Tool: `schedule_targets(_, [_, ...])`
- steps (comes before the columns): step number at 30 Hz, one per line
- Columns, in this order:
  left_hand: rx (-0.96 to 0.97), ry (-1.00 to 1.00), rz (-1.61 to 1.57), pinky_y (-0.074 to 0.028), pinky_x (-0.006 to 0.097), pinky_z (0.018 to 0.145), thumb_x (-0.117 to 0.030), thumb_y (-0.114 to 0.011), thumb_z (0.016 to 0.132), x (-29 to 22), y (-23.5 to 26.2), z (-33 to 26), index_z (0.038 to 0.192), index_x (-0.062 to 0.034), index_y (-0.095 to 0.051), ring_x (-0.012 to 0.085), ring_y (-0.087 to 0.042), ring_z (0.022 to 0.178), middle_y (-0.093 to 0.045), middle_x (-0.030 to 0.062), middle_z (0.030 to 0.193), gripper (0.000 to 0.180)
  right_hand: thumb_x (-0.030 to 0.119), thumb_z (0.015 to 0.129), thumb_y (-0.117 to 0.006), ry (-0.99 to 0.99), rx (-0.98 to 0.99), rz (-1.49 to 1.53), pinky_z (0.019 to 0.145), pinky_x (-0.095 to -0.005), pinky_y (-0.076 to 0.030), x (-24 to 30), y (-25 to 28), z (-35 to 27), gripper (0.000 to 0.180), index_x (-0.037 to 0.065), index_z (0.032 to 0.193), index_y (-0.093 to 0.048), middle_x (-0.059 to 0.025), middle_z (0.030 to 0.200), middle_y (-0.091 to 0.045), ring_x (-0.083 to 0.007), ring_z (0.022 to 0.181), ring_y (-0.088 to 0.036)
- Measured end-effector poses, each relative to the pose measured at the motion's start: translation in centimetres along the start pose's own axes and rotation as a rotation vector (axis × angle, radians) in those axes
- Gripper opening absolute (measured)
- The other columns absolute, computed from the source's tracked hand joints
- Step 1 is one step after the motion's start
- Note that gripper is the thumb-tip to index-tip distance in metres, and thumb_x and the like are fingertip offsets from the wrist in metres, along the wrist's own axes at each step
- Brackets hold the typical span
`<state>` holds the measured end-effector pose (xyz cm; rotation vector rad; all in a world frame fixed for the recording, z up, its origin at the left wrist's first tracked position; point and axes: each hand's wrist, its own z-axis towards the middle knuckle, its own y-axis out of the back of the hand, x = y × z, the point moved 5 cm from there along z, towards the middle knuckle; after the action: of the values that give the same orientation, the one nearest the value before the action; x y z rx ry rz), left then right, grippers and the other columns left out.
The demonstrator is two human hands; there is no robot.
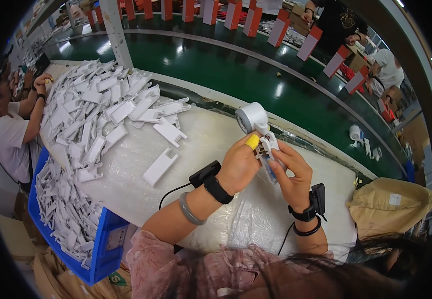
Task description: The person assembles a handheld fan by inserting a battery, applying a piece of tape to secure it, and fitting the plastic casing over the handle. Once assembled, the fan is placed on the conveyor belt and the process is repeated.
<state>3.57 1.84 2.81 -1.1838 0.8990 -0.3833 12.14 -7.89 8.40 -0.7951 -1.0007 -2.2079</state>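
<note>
Above the table, both hands hold a white handheld device with a round, drum-shaped head point(252, 118), which looks like a small handheld fan. Its handle is opened up, and a blue part point(272, 167) shows inside. My left hand point(238, 167) is closed on the handle just below the head, with a yellow cover on one fingertip. From the other side, my right hand point(294, 174) pinches the handle's white shell. Fingers partly hide the inner parts. To the left of my hands lies a single white plastic shell point(161, 166), apart from a large heap of similar shells point(96, 99).
A blue bin point(109, 239) full of white shells stands at the left table edge. Beyond the table runs a green conveyor belt point(201, 65), carrying red-and-white boxes point(278, 30) and another white device point(356, 133). At right sits a brown bag point(390, 204); a co-worker point(14, 129) works at left.
</note>
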Motion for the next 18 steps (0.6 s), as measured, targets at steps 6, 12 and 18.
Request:
schedule_targets(6, [0.080, 0.001, 0.007, -0.041, 0.043, 0.100, -0.019, -0.040, 0.099, -0.7, 0.3, 0.1, 0.132, 0.0018, -0.041, 0.0241, -0.050, 0.115, -0.051, 0.0122, 0.123, 0.039, 0.007, 0.091, -0.060, -0.375, -0.095, 0.570, 0.080, -0.0299, -0.054, -2.8, 1.2, 0.5, 0.024, -0.002, 0.113, -0.062, -0.0124, 0.114, -0.063, -0.0236, 0.100, -0.064])
schedule_targets(12, [-0.015, -0.014, 0.132, -0.044, 0.042, 0.095, -0.020, -0.040, 0.100, -0.9, -0.1, 0.1, 0.129, 0.0024, -0.043, 0.0224, -0.052, 0.109, -0.052, 0.0114, 0.118, 0.037, 0.011, 0.089, -0.063, -0.491, 0.091, 0.123, 0.076, -0.0274, -0.052, -9.2, 3.8, 0.3, 0.023, 0.002, 0.110, -0.064, -0.0076, 0.106, -0.067, -0.0181, 0.094, -0.065])
schedule_targets(18, [0.180, 0.242, 0.195, -0.049, 0.042, 0.090, -0.029, -0.041, 0.099, 0.1, -0.7, -0.4, 0.131, 0.0033, -0.044, 0.0246, -0.057, 0.104, -0.056, 0.0136, 0.117, 0.045, 0.022, 0.090, -0.064, -0.397, 0.166, 0.474, 0.097, -0.0358, -0.043, -7.2, 3.0, 1.4, 0.048, 0.003, 0.132, -0.049, -0.0095, 0.125, -0.057, -0.0206, 0.118, -0.052])
